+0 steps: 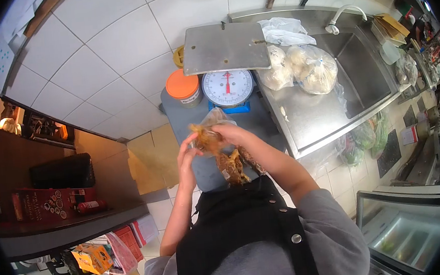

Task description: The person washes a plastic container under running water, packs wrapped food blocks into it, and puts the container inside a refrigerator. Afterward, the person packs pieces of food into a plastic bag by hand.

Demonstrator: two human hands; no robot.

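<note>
My left hand (187,153) and my right hand (228,133) meet over the grey work table (205,172). Between them is a clear plastic bag (217,115) with orange-brown food (208,140) in its lower part; the food's kind is blurred. The fingers of both hands are closed on this bag, the left at its side and the right near its top. Just below my hands lie brown, wrapped-looking food pieces (231,169), close to my black apron. Beyond the bag stands a dial scale (228,88) with a flat metal pan (225,48).
A tub with an orange lid (182,84) stands left of the scale. To the right, knotted plastic bags of pale food (312,69) lie on the steel counter by the sink (363,67). Green vegetables in bags (364,138) sit below the counter. A glass-topped cabinet (405,226) is at lower right.
</note>
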